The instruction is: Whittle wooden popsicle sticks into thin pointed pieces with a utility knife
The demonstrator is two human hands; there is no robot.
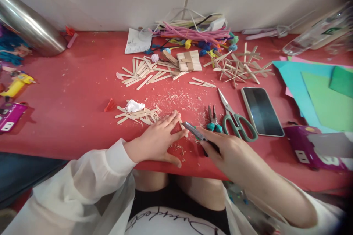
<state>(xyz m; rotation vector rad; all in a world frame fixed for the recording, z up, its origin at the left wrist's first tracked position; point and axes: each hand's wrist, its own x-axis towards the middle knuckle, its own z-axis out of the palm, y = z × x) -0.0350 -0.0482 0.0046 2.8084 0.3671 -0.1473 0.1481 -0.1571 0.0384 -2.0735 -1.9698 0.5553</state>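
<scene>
My left hand (160, 137) lies flat on the red table with its fingers spread. Under its fingertips a wooden craft stick (181, 125) is pressed to the tabletop. My right hand (224, 148) is closed around a utility knife (194, 130), whose blade end points left, at the stick beside my left index finger. Whether the blade touches the wood I cannot tell. Fine wood shavings (176, 99) are scattered beyond and around my hands. Just left of my left fingers, a small pile of craft sticks (128, 115) carries a crumpled white lump (135, 106).
Pliers (213, 119), scissors (238, 121) and a phone (262, 112) lie to the right. Behind are more craft sticks (143, 68), a bundled stack (189, 61) and pink pipe cleaners (193, 33). Coloured paper (320, 91) and a purple box (306, 147) sit far right, a metal flask (33, 25) far left.
</scene>
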